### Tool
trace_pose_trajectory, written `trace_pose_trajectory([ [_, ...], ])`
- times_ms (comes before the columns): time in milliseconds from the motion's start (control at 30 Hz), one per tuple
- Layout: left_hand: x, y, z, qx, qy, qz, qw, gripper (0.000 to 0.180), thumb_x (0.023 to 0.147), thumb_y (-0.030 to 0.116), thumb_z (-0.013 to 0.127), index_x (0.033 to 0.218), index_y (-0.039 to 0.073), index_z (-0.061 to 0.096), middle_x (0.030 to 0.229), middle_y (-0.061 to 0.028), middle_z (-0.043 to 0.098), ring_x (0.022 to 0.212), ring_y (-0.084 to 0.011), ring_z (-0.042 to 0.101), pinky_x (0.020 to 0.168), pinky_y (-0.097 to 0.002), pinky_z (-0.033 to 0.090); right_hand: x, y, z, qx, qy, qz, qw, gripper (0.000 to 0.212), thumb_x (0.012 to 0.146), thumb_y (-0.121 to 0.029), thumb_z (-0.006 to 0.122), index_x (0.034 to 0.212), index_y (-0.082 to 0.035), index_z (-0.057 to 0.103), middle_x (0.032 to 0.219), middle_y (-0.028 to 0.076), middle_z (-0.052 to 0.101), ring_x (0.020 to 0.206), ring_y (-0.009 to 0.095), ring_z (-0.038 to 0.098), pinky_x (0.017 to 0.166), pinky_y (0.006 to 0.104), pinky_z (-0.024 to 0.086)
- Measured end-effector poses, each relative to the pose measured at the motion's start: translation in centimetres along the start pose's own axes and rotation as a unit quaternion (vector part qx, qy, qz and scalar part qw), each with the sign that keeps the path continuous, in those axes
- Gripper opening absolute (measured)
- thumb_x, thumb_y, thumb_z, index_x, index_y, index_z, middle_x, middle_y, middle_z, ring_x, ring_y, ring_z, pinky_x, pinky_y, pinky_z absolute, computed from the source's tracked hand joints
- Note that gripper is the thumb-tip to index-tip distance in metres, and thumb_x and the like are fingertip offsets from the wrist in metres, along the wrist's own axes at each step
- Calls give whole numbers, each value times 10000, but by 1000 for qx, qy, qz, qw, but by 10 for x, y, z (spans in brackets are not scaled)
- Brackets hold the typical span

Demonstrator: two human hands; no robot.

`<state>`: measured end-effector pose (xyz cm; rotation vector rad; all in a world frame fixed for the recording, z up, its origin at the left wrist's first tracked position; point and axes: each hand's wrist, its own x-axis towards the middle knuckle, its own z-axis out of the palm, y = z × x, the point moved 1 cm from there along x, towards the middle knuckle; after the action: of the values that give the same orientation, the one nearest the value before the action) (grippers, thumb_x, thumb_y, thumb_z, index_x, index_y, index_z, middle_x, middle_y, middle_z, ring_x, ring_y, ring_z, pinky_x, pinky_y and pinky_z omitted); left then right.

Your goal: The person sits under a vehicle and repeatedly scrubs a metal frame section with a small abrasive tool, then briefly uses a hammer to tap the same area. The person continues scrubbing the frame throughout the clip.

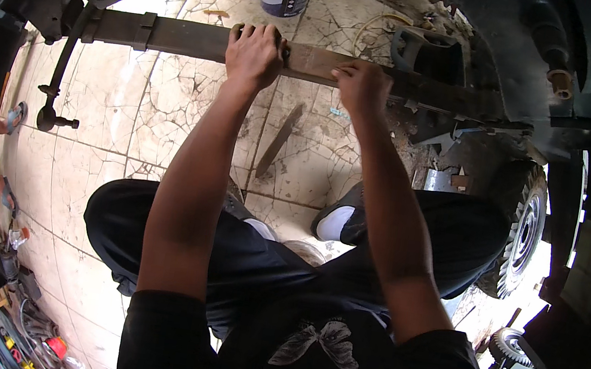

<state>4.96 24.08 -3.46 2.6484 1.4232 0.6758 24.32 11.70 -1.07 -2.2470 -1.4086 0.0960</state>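
A long, flat steel leaf spring (191, 39) runs crosswise in front of me, with a clamp band (143, 30) round its left part. My left hand (254, 58) is closed over the bar near its middle, fingers curled past the far edge. To the right, my right hand (363, 87) is at the same bar, its fingers pinched together over the surface. Whatever those fingers hold, if anything, is too small or hidden to make out. On the tiles below the bar lies a thin, dark, flat strip (280, 141).
Beyond the bar stands an open paint can (286, 0). A rod with a ball joint (48, 118) hangs at left. Dark vehicle parts surround me, with a treaded wheel (525, 230) at right. Tools and clutter (25, 331) lie lower left; another person's sandalled foot (16, 116) is at far left.
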Motion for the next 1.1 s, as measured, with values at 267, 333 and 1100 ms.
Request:
trace_pose_trajectory([
  [267,1,6,2,3,2,-7,1000,335,1047,383,584,1123,72,684,1145,-131,735,1219,-326,633,1173,-491,359,16,61,-11,-141,70,9,987,248,856,-332,846,905,-91,819,908,187,786,898,357,780,807,449,599],
  [333,1,3,6,-10,19,-7,1000,339,1060,388,567,1132,77,681,1148,-132,736,1212,-326,635,1166,-489,365,12,18,17,-43,29,-12,999,288,847,-346,858,890,-66,804,927,201,782,896,385,773,802,470,592],
  [1100,-5,-6,3,-8,-17,5,1000,382,1096,424,505,1188,85,655,1191,-150,733,1230,-341,630,1157,-489,375,32,60,-5,-111,35,2,993,208,905,-283,761,914,-82,813,911,143,786,840,316,780,802,430,616],
])
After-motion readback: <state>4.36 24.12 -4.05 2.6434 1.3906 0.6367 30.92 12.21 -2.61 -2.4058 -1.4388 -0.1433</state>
